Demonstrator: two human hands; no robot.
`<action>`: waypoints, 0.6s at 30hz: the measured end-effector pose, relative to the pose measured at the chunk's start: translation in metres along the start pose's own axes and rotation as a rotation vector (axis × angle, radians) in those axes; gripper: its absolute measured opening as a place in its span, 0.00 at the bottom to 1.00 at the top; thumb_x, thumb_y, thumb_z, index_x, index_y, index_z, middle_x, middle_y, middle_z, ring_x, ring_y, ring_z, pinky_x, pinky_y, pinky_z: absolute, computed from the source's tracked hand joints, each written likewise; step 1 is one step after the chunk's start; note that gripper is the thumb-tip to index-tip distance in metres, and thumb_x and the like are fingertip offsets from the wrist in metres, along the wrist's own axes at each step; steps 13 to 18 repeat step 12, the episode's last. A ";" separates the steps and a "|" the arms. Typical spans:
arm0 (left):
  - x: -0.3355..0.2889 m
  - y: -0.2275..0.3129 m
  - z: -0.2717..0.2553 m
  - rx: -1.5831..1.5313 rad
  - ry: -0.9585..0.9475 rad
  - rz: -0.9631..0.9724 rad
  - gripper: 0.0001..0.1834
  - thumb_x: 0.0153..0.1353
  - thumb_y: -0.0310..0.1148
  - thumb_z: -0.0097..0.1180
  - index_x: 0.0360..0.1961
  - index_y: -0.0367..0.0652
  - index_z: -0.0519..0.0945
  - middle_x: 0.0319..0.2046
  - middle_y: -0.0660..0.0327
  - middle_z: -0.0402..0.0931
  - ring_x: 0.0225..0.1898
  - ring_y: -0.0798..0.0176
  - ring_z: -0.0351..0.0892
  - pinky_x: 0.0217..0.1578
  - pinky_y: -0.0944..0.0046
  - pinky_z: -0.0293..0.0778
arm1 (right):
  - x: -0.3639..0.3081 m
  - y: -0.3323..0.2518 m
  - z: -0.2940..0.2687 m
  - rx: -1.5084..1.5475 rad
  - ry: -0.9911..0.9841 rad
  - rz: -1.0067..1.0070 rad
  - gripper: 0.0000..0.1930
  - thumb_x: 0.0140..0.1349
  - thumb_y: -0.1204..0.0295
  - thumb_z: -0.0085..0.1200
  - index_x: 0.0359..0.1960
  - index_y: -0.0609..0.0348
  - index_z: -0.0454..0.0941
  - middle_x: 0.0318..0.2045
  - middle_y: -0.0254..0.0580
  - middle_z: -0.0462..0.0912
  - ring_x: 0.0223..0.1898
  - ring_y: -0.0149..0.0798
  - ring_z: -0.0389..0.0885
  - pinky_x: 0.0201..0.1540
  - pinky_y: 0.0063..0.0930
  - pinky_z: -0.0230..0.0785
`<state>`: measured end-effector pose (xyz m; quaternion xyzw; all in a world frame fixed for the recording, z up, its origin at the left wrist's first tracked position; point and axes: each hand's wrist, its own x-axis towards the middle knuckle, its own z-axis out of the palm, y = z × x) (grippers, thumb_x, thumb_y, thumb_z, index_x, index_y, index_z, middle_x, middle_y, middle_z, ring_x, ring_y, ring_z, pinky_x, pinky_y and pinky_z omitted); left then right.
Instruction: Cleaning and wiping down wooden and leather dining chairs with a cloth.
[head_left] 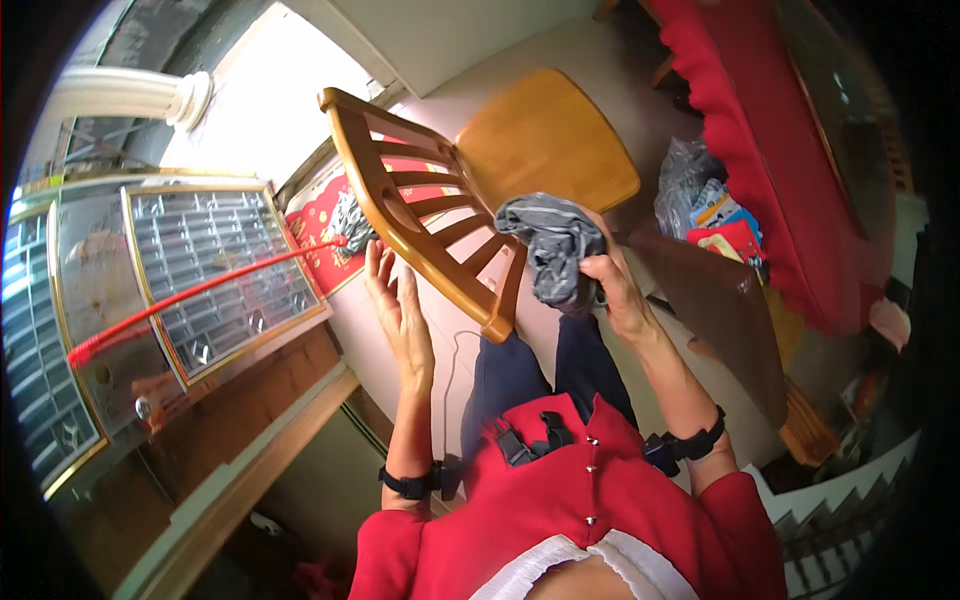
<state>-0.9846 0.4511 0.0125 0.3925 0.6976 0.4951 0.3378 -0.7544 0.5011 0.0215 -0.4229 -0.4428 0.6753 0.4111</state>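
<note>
A crumpled grey cloth [553, 250] with lighter stripes is bunched in my right hand [622, 292], its fingers closed round the right side. The cloth hangs beside the slatted back of a wooden chair [388, 208], whose smooth seat [550, 140] lies beyond it. On the other side of that back, my left hand [396, 310] is raised with fingers stretched out and nothing held. It is close to the top rail; whether a fingertip touches the rail I cannot tell.
A red-handled mop [200, 302] slants across the glass-panelled door [225, 270] at left, its head by a red mat [335, 272]. At right are another chair [712, 315], a plastic bag [685, 180], coloured cloths [728, 222] and a red-covered table [800, 170]. A thin cord lies on the floor.
</note>
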 end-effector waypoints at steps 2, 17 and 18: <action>0.002 -0.001 0.018 -0.039 0.025 -0.130 0.30 0.69 0.42 0.39 0.67 0.41 0.52 0.66 0.57 0.52 0.65 0.60 0.54 0.63 0.60 0.52 | 0.016 -0.005 -0.001 -0.056 -0.105 -0.002 0.33 0.53 0.61 0.44 0.60 0.66 0.59 0.56 0.46 0.67 0.59 0.37 0.63 0.64 0.28 0.47; 0.004 -0.032 0.049 -0.057 0.292 -0.018 0.30 0.71 0.39 0.36 0.69 0.43 0.46 0.68 0.57 0.48 0.67 0.61 0.49 0.64 0.64 0.47 | 0.062 0.008 -0.014 0.004 -0.406 0.003 0.39 0.51 0.54 0.52 0.64 0.59 0.56 0.58 0.46 0.65 0.61 0.38 0.62 0.64 0.31 0.48; 0.004 -0.032 0.049 -0.057 0.292 -0.018 0.30 0.71 0.39 0.36 0.69 0.43 0.46 0.68 0.57 0.48 0.67 0.61 0.49 0.64 0.64 0.47 | 0.062 0.008 -0.014 0.004 -0.406 0.003 0.39 0.51 0.54 0.52 0.64 0.59 0.56 0.58 0.46 0.65 0.61 0.38 0.62 0.64 0.31 0.48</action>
